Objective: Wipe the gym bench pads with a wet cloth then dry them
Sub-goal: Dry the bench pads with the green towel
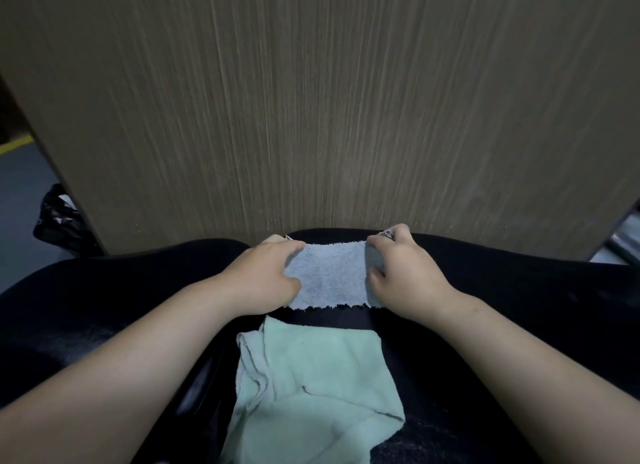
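A small pale blue-grey cloth [330, 276] is stretched flat between both hands at the far end of the black bench pad [519, 300]. My left hand [266, 273] grips its left edge and my right hand [401, 273] grips its right edge, fingers curled over the fabric. A larger mint-green cloth [308, 387] lies crumpled on the pad nearer to me, untouched. The pad is glossy black and fills the lower half of the view.
A tall brown wood-grain panel [311, 99] stands directly behind the pad. A black plastic bag [57, 221] sits on the grey floor at the left, beside a yellow floor line [15, 146]. Something metallic shows at the right edge [623, 245].
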